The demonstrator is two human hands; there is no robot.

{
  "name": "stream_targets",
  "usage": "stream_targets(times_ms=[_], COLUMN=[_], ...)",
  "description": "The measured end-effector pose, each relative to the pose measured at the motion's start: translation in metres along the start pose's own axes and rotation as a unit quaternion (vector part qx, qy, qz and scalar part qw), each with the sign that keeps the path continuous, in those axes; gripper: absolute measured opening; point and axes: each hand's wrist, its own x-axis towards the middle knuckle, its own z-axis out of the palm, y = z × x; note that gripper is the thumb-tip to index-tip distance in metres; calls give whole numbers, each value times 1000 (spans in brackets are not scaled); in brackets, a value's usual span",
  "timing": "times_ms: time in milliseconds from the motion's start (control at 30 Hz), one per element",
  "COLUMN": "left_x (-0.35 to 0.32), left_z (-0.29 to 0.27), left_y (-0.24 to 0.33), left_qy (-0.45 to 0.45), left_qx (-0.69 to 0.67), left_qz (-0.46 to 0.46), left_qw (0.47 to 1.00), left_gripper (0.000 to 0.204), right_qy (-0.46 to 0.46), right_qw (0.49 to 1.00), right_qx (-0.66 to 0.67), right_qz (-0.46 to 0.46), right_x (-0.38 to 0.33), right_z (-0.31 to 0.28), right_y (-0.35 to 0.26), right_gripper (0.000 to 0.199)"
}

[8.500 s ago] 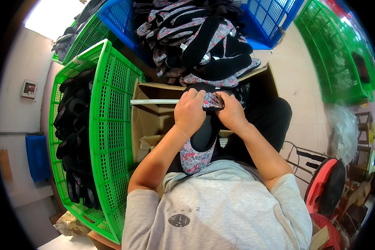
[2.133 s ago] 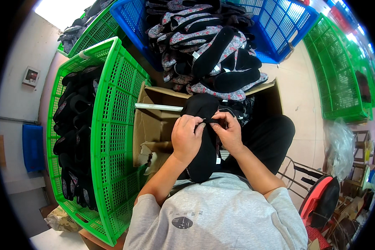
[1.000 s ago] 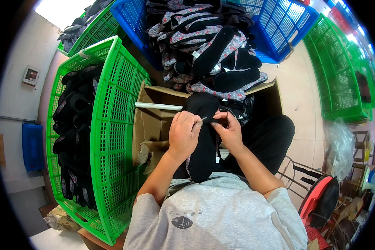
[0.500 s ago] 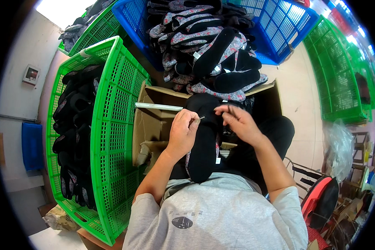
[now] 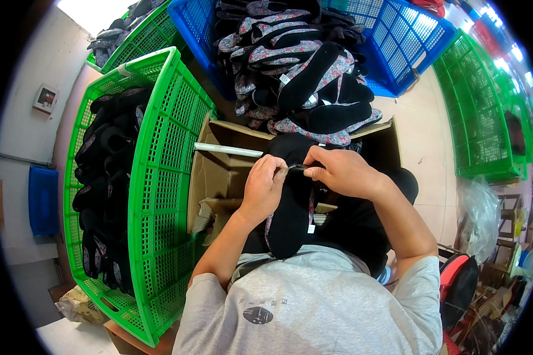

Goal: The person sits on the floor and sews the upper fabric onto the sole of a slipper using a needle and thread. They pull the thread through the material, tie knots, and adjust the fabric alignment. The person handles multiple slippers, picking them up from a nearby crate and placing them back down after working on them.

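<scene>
On my lap lies a slipper (image 5: 289, 220), its black sole turned up, with a floral edge and a small white tag on its side. Above it my left hand (image 5: 263, 188) is closed in a pinch of thumb and fingers. My right hand (image 5: 343, 172) also pinches, its fingertips close to the left ones. Some small, thin, dark thing (image 5: 296, 167) shows between the two sets of fingertips; its kind is too small to tell. Dark fabric (image 5: 287, 145) rises just beyond the hands.
A blue crate (image 5: 391, 44) stands ahead, beside heaped floral slippers (image 5: 314, 77) with black soles. An open cardboard box (image 5: 219, 171) and a pale rod (image 5: 228, 150) lie ahead. At left, a green crate (image 5: 166, 195) holds black slippers. More green crates (image 5: 477, 112) stand right.
My right hand has turned and moved left, bringing its fingertips up to the left hand's. The left hand has barely shifted, and the slipper stays on my lap.
</scene>
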Motion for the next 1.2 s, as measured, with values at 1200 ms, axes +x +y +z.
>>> stream_targets(times_ms=[1200], left_x=[-11], left_z=[-39], left_y=[-69], left_qy=[139], left_qx=[36], left_qz=[-130], left_qw=[981], left_gripper=[7], right_qy=[175], right_qw=[913], right_qx=[362], right_qz=[66], right_x=[-41], right_z=[61], right_y=[61], right_gripper=[35])
